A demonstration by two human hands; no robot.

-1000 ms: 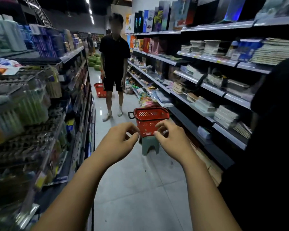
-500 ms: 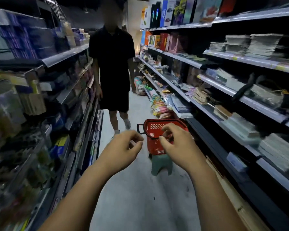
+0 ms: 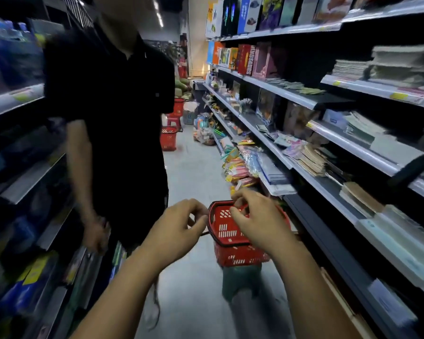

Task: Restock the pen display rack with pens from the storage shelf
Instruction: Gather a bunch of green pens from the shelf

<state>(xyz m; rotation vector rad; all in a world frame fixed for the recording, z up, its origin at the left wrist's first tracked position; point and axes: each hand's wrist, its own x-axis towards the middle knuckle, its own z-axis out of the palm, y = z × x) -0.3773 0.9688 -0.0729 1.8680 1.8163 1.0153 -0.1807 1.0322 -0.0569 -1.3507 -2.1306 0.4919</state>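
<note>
Over a red basket point(image 3: 228, 234) on a green stool point(image 3: 240, 277), the left hand point(image 3: 179, 231) and right hand point(image 3: 260, 222) hover with fingers curled, any hold unclear, and pens are indistinguishable on the blurred left shelves point(image 3: 22, 184).

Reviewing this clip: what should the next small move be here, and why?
Probably pause, giving the person in black room: they fill the aisle's left side close ahead, while the red basket on its green stool blocks the middle, just beyond the left hand and right hand.
</note>
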